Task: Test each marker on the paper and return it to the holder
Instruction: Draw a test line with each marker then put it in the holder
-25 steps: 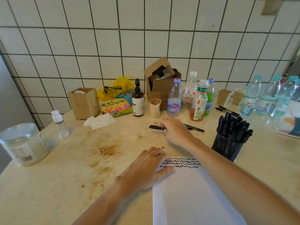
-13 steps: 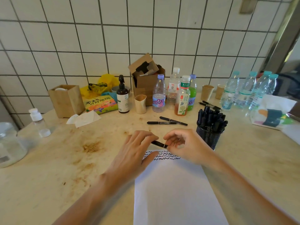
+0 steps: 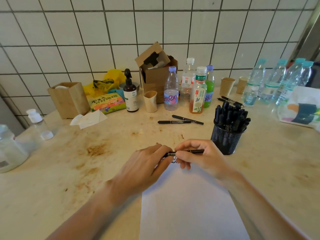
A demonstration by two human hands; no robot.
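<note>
above the far edge of the paper [image 3: 188, 205], left hand [image 3: 143, 168] and right hand [image 3: 200, 157] both grip one black marker [image 3: 186, 152], held level; mesh holder [image 3: 226, 139] of markers stands just right; two markers [image 3: 180, 120] lie beyond on the bench [image 3: 52, 179]

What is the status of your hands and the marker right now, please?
Both hands, left and right, grip one marker above the paper. Holder close by on the right. Nothing in the way.

Stained beige table [image 3: 52, 179]: white paper [image 3: 188, 205], mesh holder [image 3: 225, 141], two loose markers [image 3: 180, 120], bottles [image 3: 199, 90], cardboard box [image 3: 155, 78].
</note>
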